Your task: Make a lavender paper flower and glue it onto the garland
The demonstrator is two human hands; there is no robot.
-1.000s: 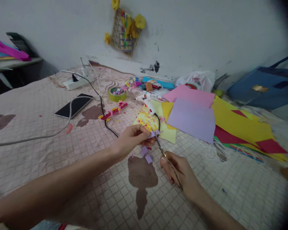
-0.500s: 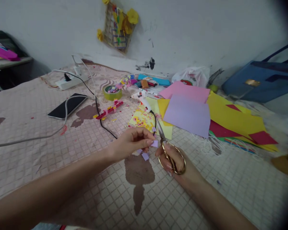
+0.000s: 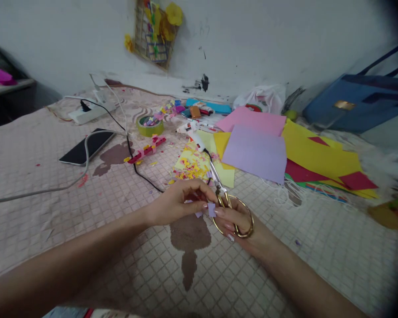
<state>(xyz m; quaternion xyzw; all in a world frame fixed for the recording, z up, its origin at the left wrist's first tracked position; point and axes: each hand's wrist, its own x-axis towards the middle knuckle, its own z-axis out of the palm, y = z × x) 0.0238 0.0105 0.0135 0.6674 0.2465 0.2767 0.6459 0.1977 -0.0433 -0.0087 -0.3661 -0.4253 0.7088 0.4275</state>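
A small piece of purple paper [image 3: 212, 210] is pinched in the fingers of my left hand [image 3: 182, 198]. My right hand [image 3: 242, 221] is closed round the gold handles of a pair of scissors [image 3: 221, 191], whose blades point away from me. The fingertips of my right hand are at the paper's right edge. Another purple scrap [image 3: 199, 214] shows just under my left hand, partly hidden. Beyond my hands, yellow and pink paper clippings [image 3: 192, 170] lie heaped on a pale yellow sheet [image 3: 228, 176].
A white glue gun [image 3: 198, 141] with a black cord lies past the clippings. Purple [image 3: 255, 152] and yellow sheets [image 3: 321, 152] spread to the right. At left are a phone [image 3: 86, 148], a power strip [image 3: 89, 112], a tape roll [image 3: 150, 126] and a decorated red stick [image 3: 146, 152].
My right hand has come left with the scissors, and its fingertips have reached the purple piece. That piece has turned more upright. The whole view has shifted slightly.
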